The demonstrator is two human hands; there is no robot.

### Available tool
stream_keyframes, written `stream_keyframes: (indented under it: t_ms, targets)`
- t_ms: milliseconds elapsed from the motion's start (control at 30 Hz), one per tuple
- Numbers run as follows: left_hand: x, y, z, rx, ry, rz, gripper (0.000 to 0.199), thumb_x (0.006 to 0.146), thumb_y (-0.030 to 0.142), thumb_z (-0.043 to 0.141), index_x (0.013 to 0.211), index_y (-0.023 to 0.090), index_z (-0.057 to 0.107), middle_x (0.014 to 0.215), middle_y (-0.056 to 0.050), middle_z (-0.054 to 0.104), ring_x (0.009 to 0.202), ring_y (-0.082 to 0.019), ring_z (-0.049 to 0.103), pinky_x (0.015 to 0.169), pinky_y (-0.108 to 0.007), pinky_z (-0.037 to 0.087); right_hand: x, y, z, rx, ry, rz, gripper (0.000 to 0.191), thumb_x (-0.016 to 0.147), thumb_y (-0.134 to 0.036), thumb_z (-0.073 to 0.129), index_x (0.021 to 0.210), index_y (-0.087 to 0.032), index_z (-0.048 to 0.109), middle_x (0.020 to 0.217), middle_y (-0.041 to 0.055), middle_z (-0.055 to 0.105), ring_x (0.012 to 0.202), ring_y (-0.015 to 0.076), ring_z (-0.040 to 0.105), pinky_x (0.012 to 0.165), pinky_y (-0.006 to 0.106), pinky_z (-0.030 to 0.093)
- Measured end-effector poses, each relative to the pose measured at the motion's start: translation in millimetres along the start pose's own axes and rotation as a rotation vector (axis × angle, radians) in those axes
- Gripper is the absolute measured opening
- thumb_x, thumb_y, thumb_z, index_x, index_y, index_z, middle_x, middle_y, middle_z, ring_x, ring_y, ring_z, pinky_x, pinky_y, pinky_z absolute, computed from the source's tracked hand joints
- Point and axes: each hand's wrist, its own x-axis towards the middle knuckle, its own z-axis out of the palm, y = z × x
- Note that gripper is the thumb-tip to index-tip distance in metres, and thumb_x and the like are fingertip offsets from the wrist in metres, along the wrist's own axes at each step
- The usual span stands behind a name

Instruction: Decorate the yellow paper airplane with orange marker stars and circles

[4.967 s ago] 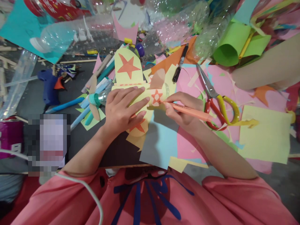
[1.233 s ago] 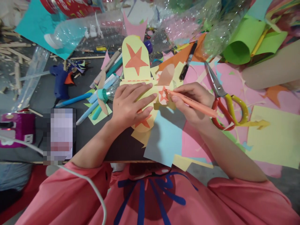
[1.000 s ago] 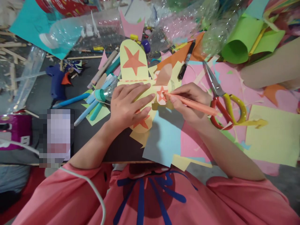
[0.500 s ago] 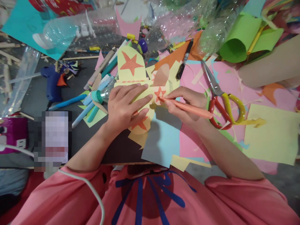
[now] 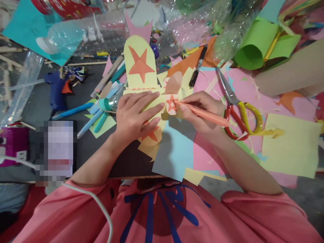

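Note:
My right hand [image 5: 202, 111] grips an orange marker [image 5: 207, 116], its tip at a small star [image 5: 172, 104] on a pale tab of the yellow paper cutout [image 5: 129, 79]. The star is orange round the edge with a pale middle. My left hand [image 5: 139, 116] lies spread on the cutout, fingers apart, pressing it down. Above the fingers a rounded flap stands out with a large orange star [image 5: 141, 64]. Another orange star [image 5: 152, 133] shows partly below the left hand. Under the left hand's edge is a small clear bottle with a green cap [image 5: 104, 104].
Scissors [image 5: 231, 101] with red and yellow handles lie right of my right hand. A blue glue gun [image 5: 57, 89], several markers [image 5: 101, 119] and a phone-like device [image 5: 59, 148], blurred out, are on the left. Clear plastic bottles [image 5: 76, 33] and a green paper roll [image 5: 255, 47] lie farther back.
The marker tip has shifted slightly up and right around the small star, with more orange filled in. The yellow flap with the large star has lifted and tilted a little. My left hand stays put.

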Motion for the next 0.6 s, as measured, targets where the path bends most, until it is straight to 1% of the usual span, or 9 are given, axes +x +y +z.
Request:
stream_keyframes:
  t_ms: [67,167,300,367,433,500,600]
  targets:
    - [0,0,0.2,0.016,0.009,-0.001,0.028,0.108,0.045,0.05,0.13,0.04,0.066,0.136,0.002,0.076,0.121,-0.022,0.073,0.098,-0.042,0.052,0,-1,-1,-0.042,-0.024,0.003,0.013,0.098,-0.034,0.068,0.09,-0.024,0.073,0.082,0.0001,0.077,0.07,0.0145,0.072,0.065,0.029,0.062]
    - [0,1,-0.3,0.064,0.03,0.022,0.029,0.108,0.044,0.048,0.131,0.038,0.065,0.133,0.001,0.077,0.121,-0.02,0.073,0.098,-0.04,0.052,1,-3,-3,-0.082,-0.041,-0.024,0.011,0.096,-0.027,0.068,0.086,-0.024,0.071,0.079,-0.0011,0.076,0.067,0.0131,0.069,0.064,0.028,0.06]
    - [0,0,-0.3,0.029,-0.017,0.01,0.029,0.108,0.045,0.049,0.132,0.039,0.064,0.137,0.002,0.075,0.124,-0.02,0.07,0.1,-0.041,0.05,3,-5,-6,-0.099,-0.072,-0.074,0.012,0.091,-0.014,0.069,0.085,-0.024,0.07,0.077,-0.0027,0.075,0.067,0.012,0.069,0.065,0.026,0.059]
    - [0,0,0.8,0.03,0.015,0.019,0.029,0.108,0.044,0.049,0.131,0.037,0.065,0.135,0.001,0.076,0.123,-0.02,0.07,0.1,-0.04,0.05,3,-4,-6,-0.094,-0.09,-0.078,0.012,0.091,-0.013,0.069,0.085,-0.024,0.071,0.078,-0.0025,0.075,0.068,0.0124,0.069,0.066,0.027,0.058]
    - [0,1,2.4,0.06,0.064,0.035,0.029,0.109,0.045,0.048,0.13,0.035,0.066,0.132,0.0,0.078,0.12,-0.02,0.072,0.099,-0.038,0.05,2,-1,-4,-0.058,-0.078,-0.074,0.011,0.094,-0.018,0.07,0.085,-0.025,0.072,0.078,-0.0021,0.075,0.068,0.013,0.069,0.065,0.028,0.058]
    - [1,1,3.7,0.061,0.072,0.026,0.03,0.108,0.045,0.048,0.131,0.037,0.065,0.131,0.0,0.078,0.119,-0.02,0.072,0.098,-0.039,0.051,1,3,-2,-0.019,-0.021,-0.057,0.012,0.096,-0.029,0.071,0.085,-0.026,0.072,0.076,-0.0018,0.074,0.065,0.0135,0.068,0.062,0.029,0.056]
    - [1,1,4.0,0.043,0.071,0.022,0.031,0.107,0.044,0.05,0.134,0.039,0.064,0.132,0.001,0.078,0.119,-0.021,0.073,0.097,-0.041,0.052,-1,6,3,-0.011,0.081,-0.011,0.024,0.098,-0.045,0.07,0.083,-0.026,0.071,0.073,-0.0015,0.072,0.06,0.0138,0.065,0.055,0.029,0.054]
